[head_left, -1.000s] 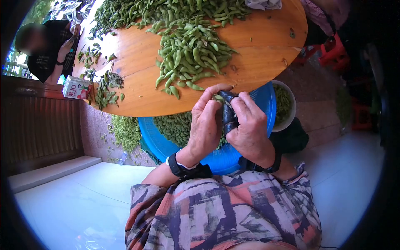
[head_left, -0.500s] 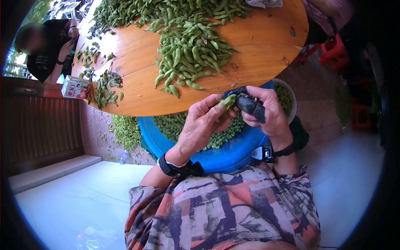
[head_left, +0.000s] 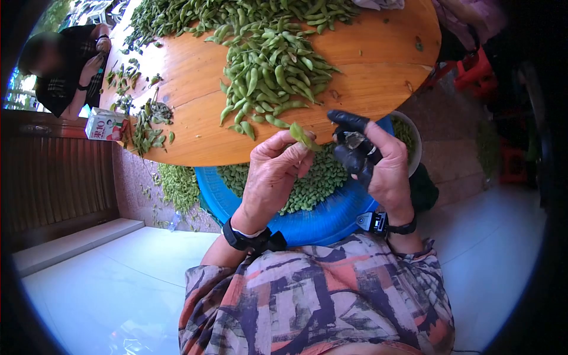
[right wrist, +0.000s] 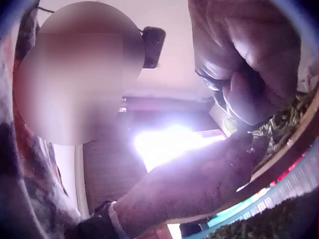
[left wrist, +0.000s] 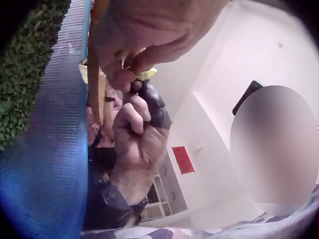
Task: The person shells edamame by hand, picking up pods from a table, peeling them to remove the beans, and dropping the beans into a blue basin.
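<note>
My left hand (head_left: 275, 174) pinches a green pod (head_left: 302, 137) between thumb and fingers, above the blue basket (head_left: 284, 228) of shelled beans (head_left: 316, 183). To its right is my right hand (head_left: 384, 165), its thumb and some fingers wrapped in black coverings; those fingers are bent and spread apart, with a small gap to the pod. Whether anything lies between them is unclear in the head view. In the left wrist view the right hand (left wrist: 139, 134) appears close below the left hand (left wrist: 154, 30), with a bit of green (left wrist: 148, 74) between them.
Heaps of pods (head_left: 275, 71) lie on the wooden table (head_left: 195, 130), with wilted leaves and a drink carton (head_left: 106, 124) at its left. A person (head_left: 68, 71) sits beyond. A pale bowl (head_left: 418, 148) stands right of the basket; empty shells (head_left: 177, 186) lie on the floor.
The hands came together around a pod, the right hand turned, and then it drew away to the right. The left hand has moved slightly left with the pod, which now stands up from its fingertips.
</note>
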`<state>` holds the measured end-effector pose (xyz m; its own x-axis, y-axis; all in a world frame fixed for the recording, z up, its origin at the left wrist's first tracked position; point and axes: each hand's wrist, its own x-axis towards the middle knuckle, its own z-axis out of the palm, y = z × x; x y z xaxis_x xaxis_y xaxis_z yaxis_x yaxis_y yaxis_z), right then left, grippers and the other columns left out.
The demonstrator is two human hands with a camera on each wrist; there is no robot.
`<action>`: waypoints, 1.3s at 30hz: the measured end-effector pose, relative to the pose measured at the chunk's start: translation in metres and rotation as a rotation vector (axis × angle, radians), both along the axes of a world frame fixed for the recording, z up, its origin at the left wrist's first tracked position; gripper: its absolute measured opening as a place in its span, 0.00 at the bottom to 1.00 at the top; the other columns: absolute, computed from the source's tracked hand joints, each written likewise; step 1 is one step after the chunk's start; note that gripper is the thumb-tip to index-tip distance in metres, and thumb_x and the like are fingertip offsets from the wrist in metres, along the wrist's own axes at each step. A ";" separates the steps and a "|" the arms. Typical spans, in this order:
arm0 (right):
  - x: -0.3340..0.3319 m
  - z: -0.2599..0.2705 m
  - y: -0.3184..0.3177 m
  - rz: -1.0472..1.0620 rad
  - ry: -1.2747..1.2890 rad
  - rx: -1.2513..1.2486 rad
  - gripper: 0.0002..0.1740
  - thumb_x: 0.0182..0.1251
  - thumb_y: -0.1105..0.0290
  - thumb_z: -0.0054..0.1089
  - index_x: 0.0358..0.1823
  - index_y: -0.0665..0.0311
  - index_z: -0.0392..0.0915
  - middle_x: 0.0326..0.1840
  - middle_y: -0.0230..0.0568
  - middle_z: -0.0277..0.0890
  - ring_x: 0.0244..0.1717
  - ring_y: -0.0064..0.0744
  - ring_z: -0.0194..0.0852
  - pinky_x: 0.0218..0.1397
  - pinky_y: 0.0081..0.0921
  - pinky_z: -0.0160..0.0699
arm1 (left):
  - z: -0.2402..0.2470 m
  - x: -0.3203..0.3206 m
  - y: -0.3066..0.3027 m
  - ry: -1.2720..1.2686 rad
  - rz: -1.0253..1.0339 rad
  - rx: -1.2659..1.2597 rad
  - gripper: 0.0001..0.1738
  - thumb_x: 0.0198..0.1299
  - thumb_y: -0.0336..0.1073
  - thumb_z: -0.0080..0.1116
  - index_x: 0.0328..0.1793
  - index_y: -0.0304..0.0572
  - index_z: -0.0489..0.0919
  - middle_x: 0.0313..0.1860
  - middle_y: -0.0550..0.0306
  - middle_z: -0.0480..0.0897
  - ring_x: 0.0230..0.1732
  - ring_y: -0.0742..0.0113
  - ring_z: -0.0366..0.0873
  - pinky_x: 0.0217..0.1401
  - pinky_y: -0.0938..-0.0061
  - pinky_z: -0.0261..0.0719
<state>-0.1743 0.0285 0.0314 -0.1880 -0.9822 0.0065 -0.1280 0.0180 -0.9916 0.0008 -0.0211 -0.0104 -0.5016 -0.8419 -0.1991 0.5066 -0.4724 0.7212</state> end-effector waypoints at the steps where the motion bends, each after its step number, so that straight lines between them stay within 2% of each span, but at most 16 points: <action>1: -0.002 -0.004 -0.002 0.087 0.110 -0.080 0.24 0.57 0.77 0.68 0.58 0.63 0.80 0.37 0.34 0.79 0.38 0.18 0.75 0.43 0.17 0.73 | -0.001 0.001 0.000 0.046 -0.019 0.043 0.08 0.66 0.29 0.59 0.49 0.33 0.80 0.36 0.57 0.82 0.31 0.74 0.77 0.30 0.82 0.72; 5: 0.006 -0.004 -0.003 0.080 0.201 -0.164 0.23 0.57 0.78 0.66 0.56 0.63 0.81 0.40 0.41 0.82 0.39 0.25 0.80 0.44 0.20 0.76 | -0.003 -0.004 0.006 0.175 -0.022 0.144 0.06 0.66 0.28 0.58 0.47 0.34 0.80 0.37 0.55 0.83 0.32 0.71 0.79 0.32 0.79 0.74; 9: 0.008 -0.008 -0.002 0.074 0.140 -0.103 0.21 0.57 0.79 0.65 0.55 0.64 0.81 0.39 0.41 0.81 0.39 0.27 0.81 0.44 0.22 0.76 | -0.006 -0.006 0.009 0.236 -0.015 0.195 0.06 0.67 0.30 0.57 0.46 0.35 0.79 0.38 0.53 0.82 0.30 0.68 0.78 0.31 0.80 0.73; 12: 0.007 -0.016 -0.001 0.071 0.162 -0.160 0.20 0.57 0.80 0.64 0.53 0.64 0.82 0.37 0.42 0.80 0.36 0.31 0.81 0.41 0.23 0.76 | -0.005 -0.006 0.009 0.255 -0.042 0.214 0.08 0.67 0.32 0.56 0.47 0.35 0.78 0.38 0.52 0.82 0.26 0.66 0.76 0.28 0.80 0.71; 14: 0.005 -0.012 -0.003 0.133 0.282 -0.300 0.19 0.55 0.80 0.64 0.51 0.65 0.82 0.32 0.44 0.77 0.32 0.38 0.79 0.36 0.25 0.74 | -0.007 -0.004 0.009 0.242 -0.054 0.225 0.09 0.67 0.33 0.55 0.48 0.36 0.77 0.37 0.52 0.82 0.23 0.66 0.75 0.25 0.80 0.69; 16: 0.010 -0.007 -0.002 0.158 0.291 -0.301 0.19 0.55 0.80 0.65 0.50 0.65 0.82 0.30 0.44 0.75 0.31 0.40 0.78 0.34 0.27 0.72 | -0.015 0.001 0.010 0.381 -0.180 0.255 0.18 0.66 0.33 0.55 0.60 0.38 0.75 0.46 0.56 0.82 0.27 0.69 0.76 0.17 0.79 0.67; 21: 0.012 -0.010 -0.003 0.179 0.311 -0.313 0.17 0.51 0.83 0.63 0.45 0.66 0.81 0.28 0.46 0.71 0.30 0.46 0.76 0.31 0.32 0.71 | -0.007 0.003 0.012 0.279 -0.144 0.306 0.15 0.66 0.35 0.54 0.58 0.40 0.76 0.45 0.60 0.83 0.26 0.71 0.77 0.16 0.82 0.67; 23: 0.011 -0.013 -0.002 0.184 0.408 -0.306 0.18 0.48 0.86 0.59 0.44 0.69 0.79 0.32 0.48 0.72 0.33 0.51 0.77 0.34 0.35 0.73 | 0.000 0.002 0.011 0.136 -0.129 0.263 0.12 0.67 0.35 0.53 0.54 0.41 0.76 0.40 0.62 0.82 0.26 0.74 0.76 0.17 0.84 0.69; 26: 0.007 -0.007 -0.002 0.234 0.453 -0.320 0.21 0.45 0.87 0.57 0.45 0.70 0.76 0.35 0.51 0.72 0.37 0.56 0.76 0.38 0.39 0.75 | -0.004 0.001 0.010 0.084 -0.134 0.211 0.10 0.68 0.35 0.53 0.52 0.42 0.76 0.36 0.64 0.81 0.26 0.77 0.75 0.17 0.85 0.69; 30: 0.007 -0.006 0.001 0.261 0.454 -0.245 0.23 0.45 0.88 0.56 0.47 0.71 0.75 0.36 0.52 0.72 0.40 0.57 0.76 0.40 0.39 0.75 | -0.001 -0.004 0.015 0.041 -0.099 0.206 0.08 0.70 0.35 0.50 0.50 0.41 0.75 0.35 0.65 0.79 0.27 0.79 0.75 0.20 0.85 0.70; 33: 0.015 -0.006 0.000 0.197 0.486 -0.276 0.23 0.44 0.87 0.56 0.47 0.71 0.75 0.36 0.51 0.72 0.39 0.57 0.76 0.40 0.39 0.75 | -0.004 -0.006 0.019 0.030 -0.030 0.207 0.07 0.72 0.34 0.49 0.49 0.40 0.75 0.35 0.64 0.79 0.28 0.79 0.75 0.24 0.86 0.72; 35: 0.017 -0.007 -0.001 0.113 0.450 -0.236 0.23 0.44 0.87 0.57 0.47 0.71 0.76 0.35 0.50 0.72 0.38 0.53 0.76 0.39 0.38 0.75 | -0.004 -0.005 0.017 0.115 -0.088 0.111 0.07 0.73 0.34 0.50 0.49 0.39 0.75 0.35 0.62 0.80 0.30 0.77 0.76 0.31 0.84 0.76; 36: 0.016 -0.007 -0.001 0.112 0.449 -0.236 0.23 0.44 0.87 0.57 0.47 0.71 0.76 0.35 0.50 0.72 0.38 0.53 0.76 0.39 0.38 0.75 | -0.003 -0.005 0.017 0.114 -0.089 0.111 0.07 0.73 0.34 0.50 0.49 0.39 0.75 0.35 0.62 0.80 0.30 0.77 0.76 0.31 0.84 0.76; 38: 0.010 -0.008 -0.001 0.047 0.322 -0.167 0.22 0.43 0.87 0.56 0.45 0.71 0.76 0.33 0.49 0.71 0.34 0.47 0.75 0.37 0.35 0.74 | -0.002 -0.006 0.018 0.083 -0.146 0.092 0.09 0.72 0.34 0.51 0.50 0.37 0.76 0.37 0.59 0.82 0.32 0.73 0.77 0.35 0.79 0.78; 39: 0.001 0.000 0.001 0.020 0.397 -0.186 0.21 0.43 0.84 0.53 0.44 0.71 0.77 0.31 0.47 0.68 0.31 0.42 0.73 0.35 0.31 0.71 | 0.002 -0.001 0.016 0.007 -0.231 0.033 0.10 0.72 0.34 0.52 0.51 0.35 0.78 0.40 0.55 0.83 0.35 0.69 0.80 0.39 0.76 0.79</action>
<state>-0.1735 0.0297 0.0317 -0.1158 -0.9609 0.2516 -0.4981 -0.1630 -0.8517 0.0000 -0.0052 -0.0086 -0.6815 -0.6977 -0.2208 0.3872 -0.5998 0.7002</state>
